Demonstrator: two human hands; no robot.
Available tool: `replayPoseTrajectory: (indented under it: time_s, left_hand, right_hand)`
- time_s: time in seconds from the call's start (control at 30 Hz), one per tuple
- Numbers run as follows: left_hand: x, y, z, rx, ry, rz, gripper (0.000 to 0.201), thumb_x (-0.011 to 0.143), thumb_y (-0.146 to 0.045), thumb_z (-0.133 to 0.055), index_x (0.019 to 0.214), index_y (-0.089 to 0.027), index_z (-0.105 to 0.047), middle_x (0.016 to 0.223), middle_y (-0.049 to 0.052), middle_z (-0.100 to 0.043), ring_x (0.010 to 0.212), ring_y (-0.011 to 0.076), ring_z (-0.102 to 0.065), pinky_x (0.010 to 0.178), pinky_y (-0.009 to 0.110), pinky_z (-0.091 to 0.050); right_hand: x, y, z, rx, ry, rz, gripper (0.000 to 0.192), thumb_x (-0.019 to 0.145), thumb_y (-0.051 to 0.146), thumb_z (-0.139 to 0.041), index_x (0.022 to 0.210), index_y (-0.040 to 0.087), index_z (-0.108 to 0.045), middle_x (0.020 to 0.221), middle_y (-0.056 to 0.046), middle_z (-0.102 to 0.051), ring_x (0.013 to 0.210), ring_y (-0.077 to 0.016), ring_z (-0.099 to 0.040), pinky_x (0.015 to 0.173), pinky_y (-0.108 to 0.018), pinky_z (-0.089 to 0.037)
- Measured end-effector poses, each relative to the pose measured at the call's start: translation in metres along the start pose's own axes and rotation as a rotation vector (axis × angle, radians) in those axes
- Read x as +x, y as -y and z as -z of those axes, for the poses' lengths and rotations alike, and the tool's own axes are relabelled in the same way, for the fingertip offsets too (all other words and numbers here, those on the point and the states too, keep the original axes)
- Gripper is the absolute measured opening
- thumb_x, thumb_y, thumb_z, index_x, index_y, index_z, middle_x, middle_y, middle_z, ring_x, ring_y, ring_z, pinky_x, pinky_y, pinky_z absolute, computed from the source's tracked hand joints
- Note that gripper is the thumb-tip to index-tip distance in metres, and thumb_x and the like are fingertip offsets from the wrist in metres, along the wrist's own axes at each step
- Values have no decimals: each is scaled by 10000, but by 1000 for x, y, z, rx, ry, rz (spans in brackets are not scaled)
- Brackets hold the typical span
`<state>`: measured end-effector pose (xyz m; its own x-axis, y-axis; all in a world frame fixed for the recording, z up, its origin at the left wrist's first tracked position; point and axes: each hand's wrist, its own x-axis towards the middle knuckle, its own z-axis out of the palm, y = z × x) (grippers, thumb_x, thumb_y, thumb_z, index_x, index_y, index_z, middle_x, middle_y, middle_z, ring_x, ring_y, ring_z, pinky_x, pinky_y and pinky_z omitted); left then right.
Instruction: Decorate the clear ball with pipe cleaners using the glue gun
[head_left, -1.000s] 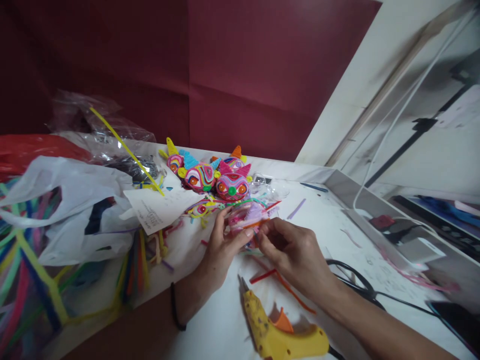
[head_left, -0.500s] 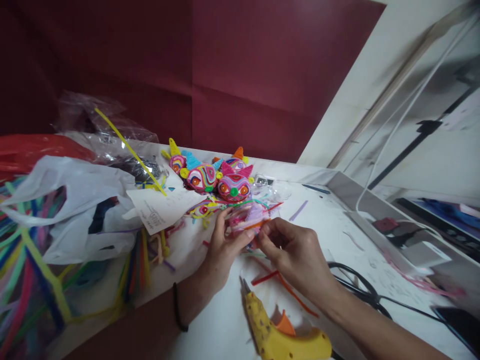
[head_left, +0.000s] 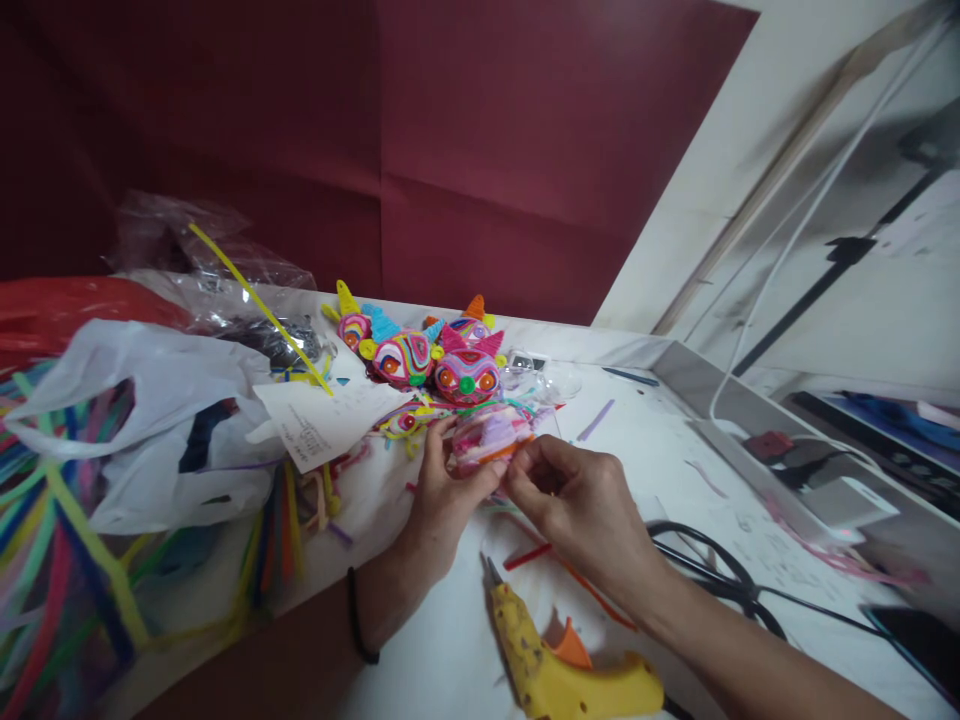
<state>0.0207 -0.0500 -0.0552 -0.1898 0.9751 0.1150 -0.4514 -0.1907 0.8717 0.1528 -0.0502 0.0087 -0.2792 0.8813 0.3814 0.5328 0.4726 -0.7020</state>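
Observation:
Both my hands hold a small pink and purple pipe-cleaner piece (head_left: 487,438) just above the white table (head_left: 660,470). My left hand (head_left: 442,500) grips its left side with thumb and fingers. My right hand (head_left: 577,505) pinches its lower right edge, where an orange strand shows. Just behind the piece sit several finished colourful pipe-cleaner faces (head_left: 435,355) with pointed ears.
A yellow glue gun (head_left: 562,670) lies near the front edge, with red strands (head_left: 540,555) beside it. Black scissors (head_left: 712,570) lie to the right. A white plastic bag (head_left: 150,420), a paper note (head_left: 322,420) and loose pipe cleaners (head_left: 52,560) fill the left side.
My hands and the piece shifted slightly left and toward me. My right fingers closed in on the piece's lower edge.

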Motion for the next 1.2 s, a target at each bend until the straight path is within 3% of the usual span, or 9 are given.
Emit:
replayPoseTrajectory:
  time_s: [0.27, 0.37, 0.5, 0.63, 0.67, 0.8, 0.93, 1.07, 1.2]
  left_hand:
    - [0, -12, -2, 63, -33, 22, 493, 729, -207, -723, 1179, -270, -534, 1205, 72, -663, 1084, 264, -634, 903, 392, -517]
    - [0, -17, -3, 28, -43, 104, 456, 713, -249, -711, 1135, -280, -541, 1174, 75, -670, 1057, 286, -638, 845, 413, -536]
    - [2, -15, -2, -100, -24, 201, 465, 726, -275, -704, 1147, -306, -509, 1237, 46, -650, 1094, 275, -633, 799, 400, -560]
    - [4, -7, 2, -154, 40, 174, 372, 786, -267, -686, 1114, -294, -513, 1184, 26, -672, 1042, 227, -656, 791, 369, -569]
    - [5, -5, 3, -167, 55, 174, 350, 798, -267, -685, 1104, -292, -516, 1169, 23, -681, 1024, 222, -665, 790, 370, -572]
    - [6, -2, 5, -240, 81, 211, 361, 784, -243, -706, 1099, -295, -540, 1148, 15, -699, 1045, 237, -677, 829, 423, -581]
    - [7, -2, 6, -253, 92, 228, 382, 778, -246, -708, 1125, -294, -558, 1194, 21, -696, 1086, 247, -668, 848, 425, -573]
    - [8, -2, 7, -284, 85, 235, 400, 760, -242, -728, 1110, -307, -547, 1189, -1, -704, 1087, 243, -668, 875, 437, -566]
    - [9, -1, 8, -301, 111, 229, 361, 781, -237, -713, 1096, -299, -549, 1169, 4, -708, 1065, 243, -672, 867, 438, -567]
  right_hand:
    - [-14, -6, 13, -98, 17, 223, 137, 915, 208, -543, 844, 182, -657, 647, 12, -670, 513, -106, -590, 513, -205, -447]
    - [-33, -6, 30, -239, 172, 355, 134, 900, 159, -528, 836, 204, -638, 640, 19, -654, 513, -113, -608, 516, -208, -474]
    - [-58, -10, 51, -446, 372, 549, 118, 845, 181, -624, 946, 224, -669, 899, -50, -757, 796, -186, -717, 742, -242, -562]
    - [-77, -34, 47, -612, 505, 661, 177, 898, 277, -597, 1054, 222, -659, 976, -57, -760, 942, -234, -708, 812, -306, -553]
    - [-80, -43, 42, -604, 455, 684, 100, 904, 288, -576, 949, 242, -652, 879, -24, -750, 814, -215, -706, 735, -303, -547]
    - [-90, -68, 19, -645, 363, 727, 122, 951, 227, -504, 974, 227, -623, 808, -7, -718, 676, -193, -648, 660, -327, -467]
    - [-89, -65, 12, -624, 89, 833, 273, 973, 101, -428, 797, 223, -598, 677, 18, -685, 582, -172, -591, 685, -350, -413]
    - [-88, -50, 23, -677, 253, 845, 294, 973, 58, -426, 898, 213, -663, 784, 11, -736, 706, -163, -650, 934, -374, -416]
    - [-89, -47, 38, -589, 271, 831, 402, 1017, 61, -301, 881, 226, -641, 741, 14, -718, 681, -159, -655, 966, -375, -423]
